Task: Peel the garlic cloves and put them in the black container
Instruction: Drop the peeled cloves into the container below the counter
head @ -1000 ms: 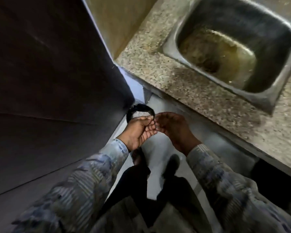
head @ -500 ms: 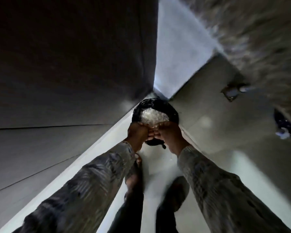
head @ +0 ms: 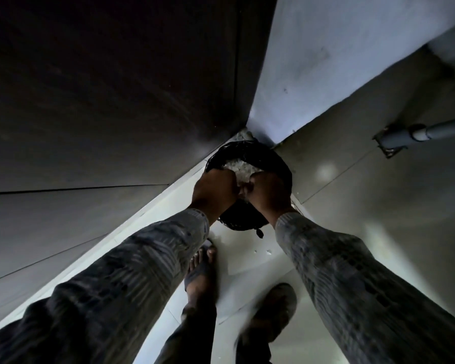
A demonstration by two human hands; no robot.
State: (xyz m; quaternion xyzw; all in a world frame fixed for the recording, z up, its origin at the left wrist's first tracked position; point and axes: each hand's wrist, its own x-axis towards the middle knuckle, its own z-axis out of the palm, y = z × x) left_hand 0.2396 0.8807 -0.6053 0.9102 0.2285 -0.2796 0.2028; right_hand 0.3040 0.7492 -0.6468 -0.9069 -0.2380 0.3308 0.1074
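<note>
The person stands bent over a black bin (head: 271, 158) tucked into the corner of the floor (head: 247, 261), where a dark cabinet panel (head: 116, 101) on the left meets a pale wall (head: 326, 61). The bin is lined with a shiny black plastic bag, and a knotted end of the bag (head: 259, 233) hangs at its near edge. Inside lies a heap of white papery peelings (head: 241, 168).

Both hands are held right over the bin's mouth, close together and almost touching. The left hand (head: 213, 191) has its fingers curled in, knuckles up. The right hand (head: 269, 197) is curled the same way, turned in towards the left. A small pale scrap (head: 243, 191) shows in the gap between them, but the light is poor. I cannot tell whether either grip is closed on it, nor whether it is a garlic clove or only skin.

Striped grey sleeves (head: 147, 271) cover both forearms. Below them the left foot (head: 200, 271) stands in a sandal just short of the bin. The right foot (head: 276, 306) is blurred. A few white flecks (head: 268, 250) lie on the tiles between the feet and the bin. Well off to the right, a grey pipe (head: 431, 130) comes down at a slant to a fitting in the floor.
</note>
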